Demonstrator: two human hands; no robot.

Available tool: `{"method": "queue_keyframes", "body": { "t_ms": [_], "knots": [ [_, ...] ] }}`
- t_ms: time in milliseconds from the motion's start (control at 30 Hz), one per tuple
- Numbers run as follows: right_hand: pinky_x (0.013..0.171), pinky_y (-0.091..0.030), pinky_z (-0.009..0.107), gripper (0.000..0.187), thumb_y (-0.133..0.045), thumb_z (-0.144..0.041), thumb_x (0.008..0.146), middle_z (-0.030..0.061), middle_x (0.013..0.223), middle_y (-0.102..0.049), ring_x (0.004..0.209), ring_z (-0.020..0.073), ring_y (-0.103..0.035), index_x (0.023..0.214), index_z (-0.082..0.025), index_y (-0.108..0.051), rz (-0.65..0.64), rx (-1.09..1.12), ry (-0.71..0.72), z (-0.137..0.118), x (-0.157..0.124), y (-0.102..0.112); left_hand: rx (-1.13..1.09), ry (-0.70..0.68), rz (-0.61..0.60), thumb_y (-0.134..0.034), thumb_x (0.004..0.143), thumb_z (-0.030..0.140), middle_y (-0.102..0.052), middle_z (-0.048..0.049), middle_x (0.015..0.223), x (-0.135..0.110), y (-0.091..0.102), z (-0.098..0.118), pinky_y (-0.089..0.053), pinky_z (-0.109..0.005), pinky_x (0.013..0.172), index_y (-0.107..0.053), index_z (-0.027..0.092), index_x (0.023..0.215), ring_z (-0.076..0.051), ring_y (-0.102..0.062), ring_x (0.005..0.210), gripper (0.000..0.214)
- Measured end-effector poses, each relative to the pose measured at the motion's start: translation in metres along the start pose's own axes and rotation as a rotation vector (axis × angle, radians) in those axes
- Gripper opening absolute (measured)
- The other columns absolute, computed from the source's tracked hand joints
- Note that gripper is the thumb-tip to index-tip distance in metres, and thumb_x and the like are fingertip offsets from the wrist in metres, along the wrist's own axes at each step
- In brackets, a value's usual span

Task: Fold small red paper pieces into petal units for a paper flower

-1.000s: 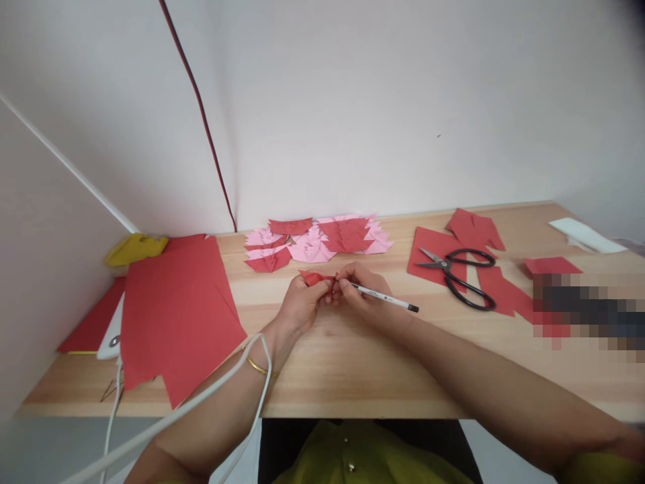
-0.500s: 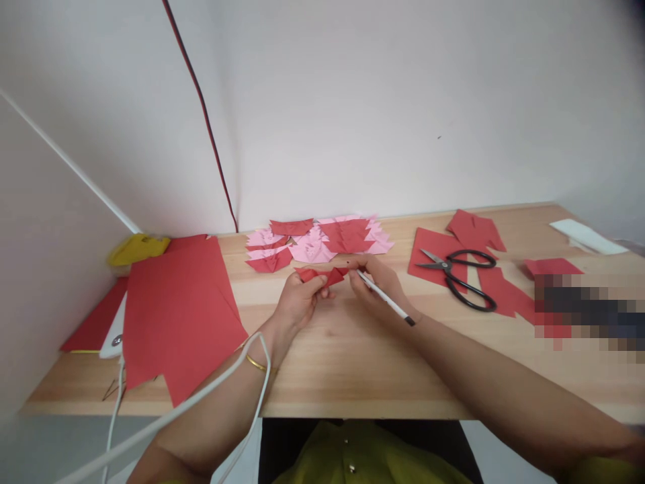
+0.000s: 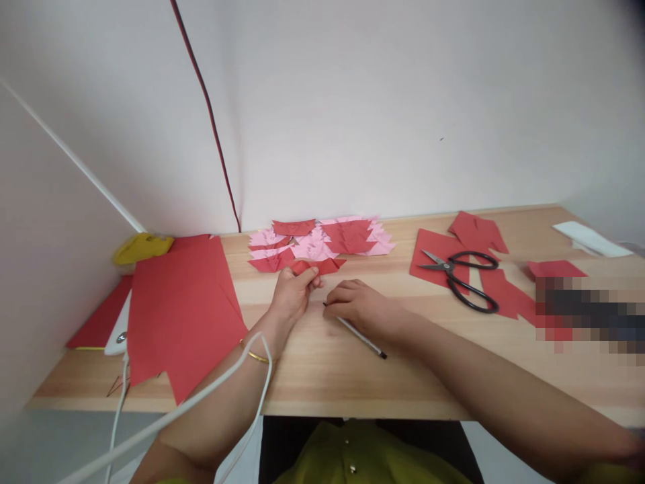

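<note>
My left hand [image 3: 296, 289] is closed on a folded red paper piece [image 3: 330, 266], thumb on top, with the pointed end sticking out to the right. Lower and to the right, my right hand [image 3: 360, 306] has its fingers closed over a thin white pencil [image 3: 363, 341] near its dark tip. The pencil slants close to the tabletop, its black end toward me. Just behind the hands lie folded red paper pieces [image 3: 350, 236] and pink paper pieces [image 3: 315, 243] in overlapping rows. My right fingers partly hide the pencil's front part.
Black-handled scissors [image 3: 448, 267] rest on a red paper square [image 3: 422, 252] at right, among red offcuts [image 3: 478, 232]. Large red sheets [image 3: 184, 316] cover a white power strip [image 3: 117, 333] at left. A white cable [image 3: 201, 390] crosses before my left forearm. A yellow item [image 3: 144, 249] sits behind.
My right hand has come down and toward me, away from the folded paper, bringing the pencil low to the table. My left hand still holds the paper, now slightly farther back and left.
</note>
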State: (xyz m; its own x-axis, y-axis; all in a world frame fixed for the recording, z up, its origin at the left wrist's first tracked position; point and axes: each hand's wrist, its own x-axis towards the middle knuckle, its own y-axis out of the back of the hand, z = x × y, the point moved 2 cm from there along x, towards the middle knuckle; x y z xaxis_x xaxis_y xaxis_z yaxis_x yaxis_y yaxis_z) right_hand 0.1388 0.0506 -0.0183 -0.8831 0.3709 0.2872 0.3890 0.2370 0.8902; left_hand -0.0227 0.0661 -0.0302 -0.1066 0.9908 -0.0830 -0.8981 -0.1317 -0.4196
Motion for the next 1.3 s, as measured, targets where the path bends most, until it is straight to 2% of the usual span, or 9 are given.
{"method": "queue_keyframes", "body": {
  "t_ms": [133,233,400,500,667,800,967,1067,1300],
  "knots": [
    [0.092,-0.037,0.038,0.023,-0.047,-0.017,0.091,0.0070,0.107,-0.065,0.103,0.0196,-0.052,0.103,-0.024,-0.066,0.004,0.013,0.025,0.002,-0.001,-0.006,0.042,-0.036,0.001,-0.070,0.064,0.018,-0.047,0.0054,0.051,0.002,0.002,-0.001,-0.042,-0.023,0.053,-0.051,0.015,0.057,-0.007,-0.047,0.048,0.020],
    [0.086,-0.042,0.035,0.022,-0.047,-0.016,0.090,0.0067,0.098,-0.066,0.093,0.0176,-0.056,0.099,-0.022,-0.066,0.084,0.075,-0.021,0.005,-0.001,-0.007,0.069,-0.057,-0.031,-0.069,0.066,0.018,-0.047,0.0048,0.049,0.002,0.003,-0.002,-0.040,-0.023,0.053,-0.051,0.015,0.056,-0.007,-0.046,0.048,0.021],
    [0.079,-0.047,0.034,0.018,-0.050,-0.014,0.083,0.0088,0.093,-0.061,0.089,0.0193,-0.056,0.098,-0.018,-0.059,0.554,0.111,-0.265,0.011,-0.003,0.009,0.136,-0.084,-0.072,-0.067,0.069,0.019,-0.049,0.0033,0.049,0.002,0.003,-0.004,-0.039,-0.023,0.054,-0.053,0.015,0.053,-0.008,-0.047,0.049,0.022],
    [0.080,-0.047,0.037,0.023,-0.054,-0.020,0.082,0.0096,0.098,-0.060,0.093,0.0216,-0.055,0.105,-0.019,-0.056,0.696,0.120,-0.375,0.017,-0.004,0.012,0.173,-0.073,-0.097,-0.068,0.068,0.019,-0.050,0.0030,0.048,0.001,0.003,-0.005,-0.041,-0.025,0.057,-0.054,0.015,0.051,-0.009,-0.047,0.049,0.023],
    [0.078,-0.051,0.036,0.034,-0.062,-0.032,0.079,0.0089,0.103,-0.061,0.089,0.0198,-0.060,0.110,-0.019,-0.054,0.650,0.430,-0.561,0.028,-0.003,0.003,0.256,-0.060,-0.180,-0.070,0.069,0.019,-0.056,0.0004,0.052,-0.001,0.002,-0.005,-0.042,-0.025,0.060,-0.058,0.015,0.052,-0.011,-0.052,0.054,0.021],
    [0.089,-0.047,0.035,0.020,-0.057,-0.031,0.083,0.0057,0.102,-0.066,0.097,0.0187,-0.062,0.099,-0.020,-0.062,0.539,0.675,-0.522,0.027,0.000,0.005,0.284,-0.055,-0.234,-0.070,0.070,0.020,-0.059,-0.0003,0.056,-0.001,0.002,-0.005,-0.042,-0.024,0.061,-0.061,0.014,0.054,-0.010,-0.052,0.057,0.020],
    [0.081,-0.049,0.033,0.026,-0.060,-0.037,0.079,0.0045,0.095,-0.068,0.085,0.0173,-0.063,0.097,-0.019,-0.064,0.534,0.778,-0.648,0.033,-0.003,0.008,0.234,0.006,-0.203,-0.073,0.067,0.022,-0.060,0.0004,0.058,0.000,0.003,-0.006,-0.042,-0.023,0.060,-0.068,0.013,0.068,-0.009,-0.052,0.057,0.010],
    [0.077,-0.049,0.032,0.032,-0.063,-0.041,0.077,0.0036,0.090,-0.067,0.078,0.0151,-0.061,0.099,-0.017,-0.064,0.516,0.847,-0.697,0.039,-0.005,0.004,0.164,0.058,-0.176,-0.076,0.064,0.024,-0.062,-0.0003,0.062,0.001,0.002,-0.006,-0.042,-0.022,0.057,-0.070,0.012,0.077,-0.008,-0.051,0.054,0.019],
    [0.069,-0.047,0.027,0.037,-0.063,-0.044,0.076,0.0021,0.080,-0.065,0.069,0.0129,-0.057,0.100,-0.017,-0.064,0.503,0.885,-0.743,0.043,-0.007,0.005,0.093,0.078,-0.098,-0.078,0.061,0.028,-0.063,-0.0001,0.065,0.003,0.002,-0.004,-0.043,-0.022,0.053,-0.065,0.013,0.077,-0.008,-0.053,0.050,0.025]
  ]
}}
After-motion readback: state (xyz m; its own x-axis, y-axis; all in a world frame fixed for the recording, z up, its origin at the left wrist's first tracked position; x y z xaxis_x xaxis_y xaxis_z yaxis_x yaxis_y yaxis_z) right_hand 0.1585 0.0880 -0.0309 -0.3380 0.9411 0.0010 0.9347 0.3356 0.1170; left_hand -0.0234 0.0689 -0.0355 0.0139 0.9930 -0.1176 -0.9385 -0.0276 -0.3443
